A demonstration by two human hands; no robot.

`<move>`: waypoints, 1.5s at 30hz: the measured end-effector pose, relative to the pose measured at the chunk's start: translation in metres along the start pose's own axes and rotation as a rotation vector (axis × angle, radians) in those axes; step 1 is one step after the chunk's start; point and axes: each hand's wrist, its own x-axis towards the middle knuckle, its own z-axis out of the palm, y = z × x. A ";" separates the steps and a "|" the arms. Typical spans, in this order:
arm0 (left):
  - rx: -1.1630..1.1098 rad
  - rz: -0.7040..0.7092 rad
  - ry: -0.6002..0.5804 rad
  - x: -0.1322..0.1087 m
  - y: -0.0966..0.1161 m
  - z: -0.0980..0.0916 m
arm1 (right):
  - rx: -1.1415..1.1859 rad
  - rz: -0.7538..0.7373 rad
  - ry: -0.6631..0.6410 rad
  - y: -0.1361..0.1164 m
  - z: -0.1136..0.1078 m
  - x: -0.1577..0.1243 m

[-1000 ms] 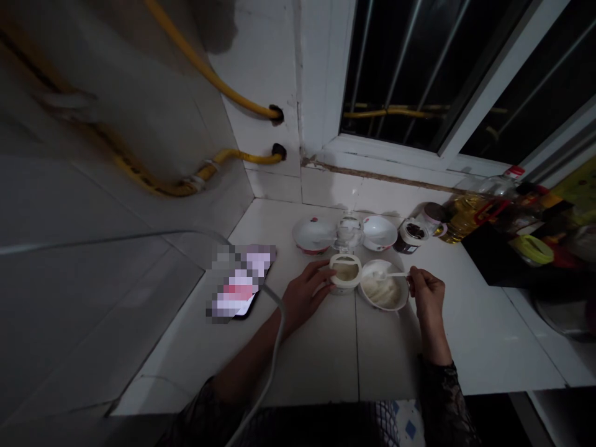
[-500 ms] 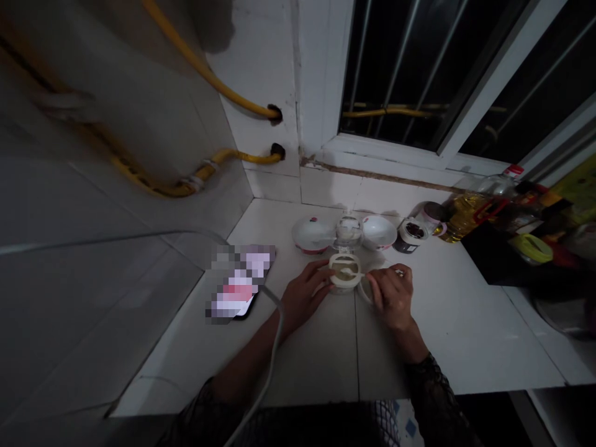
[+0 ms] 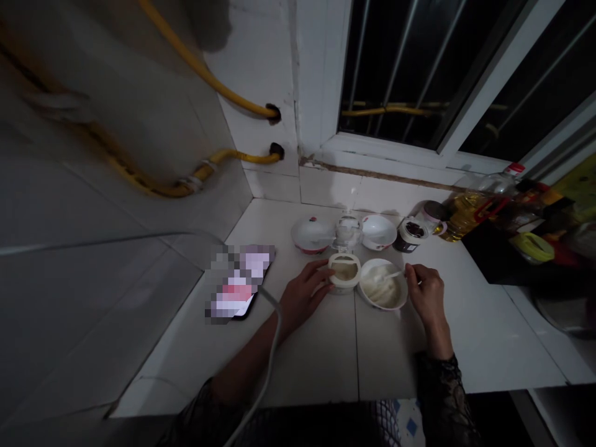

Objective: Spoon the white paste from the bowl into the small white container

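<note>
My left hand [image 3: 305, 290] holds a small clear jar with a cream rim [image 3: 344, 282], fingers round its left side; pale granular stuff shows inside. Pinched in my right hand [image 3: 427, 292] is the handle of a small white spoon [image 3: 390, 277]. Its bowl end is over or in a white bowl [image 3: 404, 303] of pale, whitish contents, just right of the jar. Whether the spoon touches the contents, I cannot tell. Behind the jar stands a clear glass vessel [image 3: 349, 230], between two other white bowls, the left one [image 3: 313, 236] and the right one [image 3: 378, 232].
A lit phone [image 3: 246, 282] lies at the left, with a pale cable [image 3: 278, 338] crossing the view near my left arm. A dark-filled jar [image 3: 410, 236], an oil bottle [image 3: 465, 214] and a black rack [image 3: 488, 254] stand at the right. Yellow pipes [image 3: 209, 74] run along the wall.
My right hand has moved right with the spoon, from above the jar's opening to the bowl beside it. The bowl's contents now show. My left hand stays on the jar.
</note>
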 end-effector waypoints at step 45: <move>-0.010 0.020 0.006 -0.001 -0.003 0.002 | 0.445 0.407 0.122 -0.040 0.009 0.008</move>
